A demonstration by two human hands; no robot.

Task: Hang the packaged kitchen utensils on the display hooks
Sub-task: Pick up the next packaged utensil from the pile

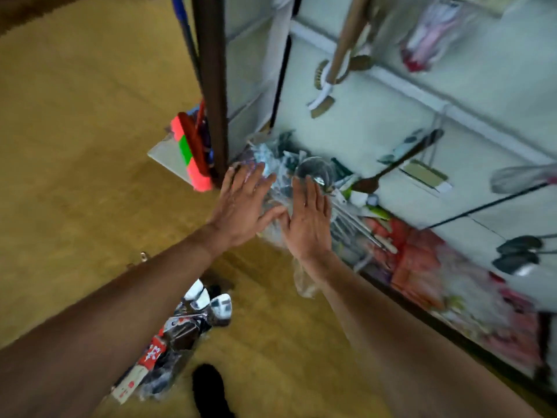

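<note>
A bundle of packaged utensils (177, 336) lies nearest on the yellow-brown floor (75, 146), with white spoon heads at one end and a red label lower down.

Past it both bare arms reach forward side by side. The left hand (244, 206) is released, fingers straight and spread, palm turned away. The right hand (310, 221) is the same, flat with its fingers together, and the two thumbs nearly meet. Both hands lie against a clear plastic package (280, 191) that shows between them, and a loose tail of it hangs below the right wrist. No finger curls round it. The blur hides whether the palms press on it or only hover.

The package sits at the foot of the pale display wall (361, 131), on the edge of a heap of more wrapped utensils. A round metal bowl (315, 171) sits just beyond the right fingertips, with a wooden spoon (394, 167) beside it. Red packets (419, 263) run along the wall's bottom edge to the right.

To the left stands a dark post (211, 86), with a pink and green block (188, 152) at its base. Higher on the wall hang a white-handled brush (321, 101), black ladles (517, 253) and, farthest off, a pink packet (428, 34).
</note>
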